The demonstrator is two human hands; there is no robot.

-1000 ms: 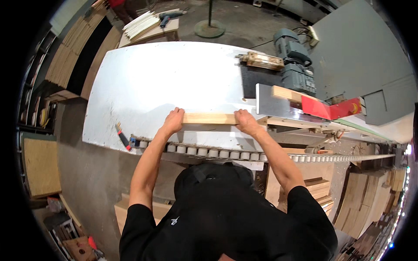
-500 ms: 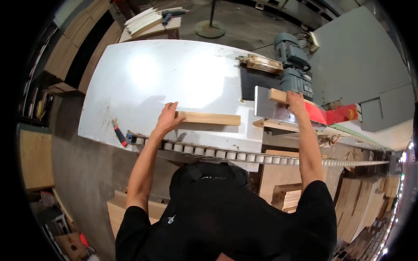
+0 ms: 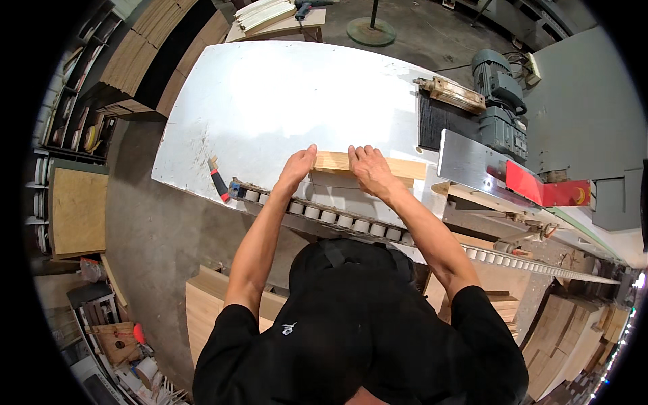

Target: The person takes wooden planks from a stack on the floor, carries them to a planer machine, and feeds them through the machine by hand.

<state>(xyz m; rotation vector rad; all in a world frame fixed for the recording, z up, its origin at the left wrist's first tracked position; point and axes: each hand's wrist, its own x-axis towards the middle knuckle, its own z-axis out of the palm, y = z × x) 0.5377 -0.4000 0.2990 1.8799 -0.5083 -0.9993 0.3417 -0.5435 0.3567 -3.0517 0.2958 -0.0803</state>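
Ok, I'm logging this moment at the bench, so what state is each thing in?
Wooden strip: lying flat on the white table, under both hands.
Left hand: fingers resting on the strip's left end.
Right hand: palm down on the strip's middle.
Red-handled tool: lying untouched at the table's near edge.
Rollers: bare, nothing on them.
Red guard: lying down over the machine.
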